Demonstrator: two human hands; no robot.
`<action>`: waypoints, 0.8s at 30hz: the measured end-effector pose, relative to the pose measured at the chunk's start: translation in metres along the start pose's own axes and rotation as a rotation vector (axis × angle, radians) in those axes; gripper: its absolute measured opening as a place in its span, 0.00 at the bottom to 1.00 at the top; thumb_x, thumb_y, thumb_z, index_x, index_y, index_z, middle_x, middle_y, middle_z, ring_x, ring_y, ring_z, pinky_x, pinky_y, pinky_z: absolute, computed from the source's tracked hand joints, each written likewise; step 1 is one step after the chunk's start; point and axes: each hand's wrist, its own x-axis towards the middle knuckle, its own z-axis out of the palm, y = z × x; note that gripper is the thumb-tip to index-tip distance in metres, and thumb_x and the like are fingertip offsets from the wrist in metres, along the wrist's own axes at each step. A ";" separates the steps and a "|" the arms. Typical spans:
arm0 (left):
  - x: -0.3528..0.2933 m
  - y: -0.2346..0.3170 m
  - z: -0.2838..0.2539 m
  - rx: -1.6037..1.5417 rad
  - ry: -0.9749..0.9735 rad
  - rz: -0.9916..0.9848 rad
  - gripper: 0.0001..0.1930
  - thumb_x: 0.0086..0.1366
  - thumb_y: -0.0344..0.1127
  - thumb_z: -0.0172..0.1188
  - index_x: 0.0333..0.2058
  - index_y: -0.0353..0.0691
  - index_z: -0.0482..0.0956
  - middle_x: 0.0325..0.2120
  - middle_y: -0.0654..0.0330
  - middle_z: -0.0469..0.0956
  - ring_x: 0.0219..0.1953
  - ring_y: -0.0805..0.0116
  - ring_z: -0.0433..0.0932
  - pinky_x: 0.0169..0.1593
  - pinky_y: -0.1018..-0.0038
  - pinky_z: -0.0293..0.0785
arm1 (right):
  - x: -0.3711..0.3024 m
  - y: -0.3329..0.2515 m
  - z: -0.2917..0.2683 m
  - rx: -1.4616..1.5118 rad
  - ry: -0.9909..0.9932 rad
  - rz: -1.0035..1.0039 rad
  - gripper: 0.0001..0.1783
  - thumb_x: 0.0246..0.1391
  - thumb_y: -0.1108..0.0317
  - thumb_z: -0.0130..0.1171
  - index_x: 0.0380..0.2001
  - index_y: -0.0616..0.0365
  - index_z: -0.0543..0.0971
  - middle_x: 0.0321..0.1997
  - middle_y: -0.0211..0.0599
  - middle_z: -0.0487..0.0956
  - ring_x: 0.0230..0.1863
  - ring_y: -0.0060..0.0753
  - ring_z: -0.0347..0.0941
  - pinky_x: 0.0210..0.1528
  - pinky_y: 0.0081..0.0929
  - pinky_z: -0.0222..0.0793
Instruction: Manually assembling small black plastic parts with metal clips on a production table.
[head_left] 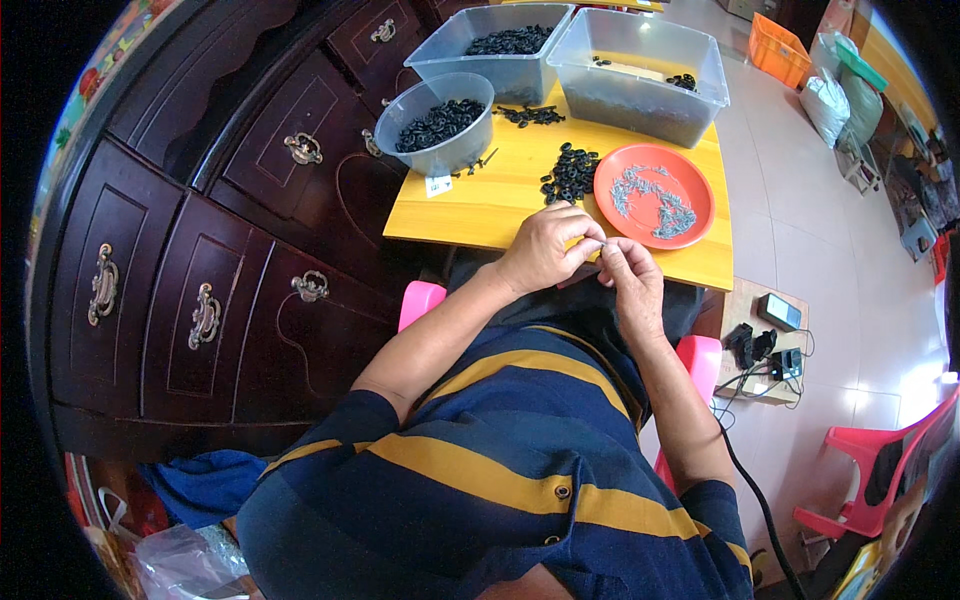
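My left hand (548,245) and my right hand (632,278) meet at the near edge of the yellow table (440,215). Both are closed in a pinch, fingertips together around something dark and too small to make out. Just beyond them lies a loose pile of small black oval rings (570,174). Beside that pile sits a round orange-red plate (655,153), with many thin grey pin-like pieces (676,215) scattered in it.
A round clear tub (467,152) of black pieces stands at the table's left. Behind are two clear bins (640,115) (470,72) with black parts. Black strips (530,116) lie between. Dark drawers (300,220) line the left; a low board (745,300) holds wired devices at right.
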 end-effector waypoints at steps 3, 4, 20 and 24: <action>0.000 0.002 0.001 0.038 -0.001 0.039 0.04 0.58 0.31 0.65 0.29 0.38 0.81 0.27 0.56 0.80 0.34 0.55 0.78 0.40 0.63 0.74 | 0.000 -0.001 -0.002 -0.023 0.004 -0.006 0.09 0.67 0.63 0.58 0.39 0.58 0.79 0.30 0.23 0.76 0.30 0.15 0.67 0.34 0.15 0.63; -0.001 0.003 0.001 0.049 0.004 0.047 0.05 0.58 0.34 0.64 0.28 0.38 0.81 0.27 0.56 0.80 0.33 0.54 0.78 0.40 0.62 0.74 | 0.001 -0.002 -0.003 -0.033 0.006 -0.002 0.09 0.66 0.63 0.58 0.39 0.58 0.79 0.30 0.22 0.76 0.30 0.14 0.67 0.34 0.15 0.63; -0.037 -0.006 0.017 -0.736 -0.018 -0.533 0.04 0.69 0.31 0.59 0.36 0.37 0.79 0.28 0.67 0.79 0.28 0.82 0.73 0.31 0.81 0.72 | 0.042 -0.054 -0.023 -1.078 0.111 -0.492 0.04 0.54 0.69 0.64 0.32 0.57 0.81 0.28 0.44 0.81 0.28 0.39 0.80 0.33 0.34 0.74; -0.038 -0.004 0.018 -0.777 -0.013 -0.576 0.04 0.68 0.28 0.59 0.34 0.35 0.79 0.27 0.65 0.80 0.29 0.80 0.77 0.36 0.80 0.75 | 0.055 -0.052 -0.041 -1.182 0.171 -0.557 0.05 0.54 0.70 0.63 0.35 0.55 0.82 0.31 0.45 0.82 0.32 0.45 0.81 0.36 0.38 0.76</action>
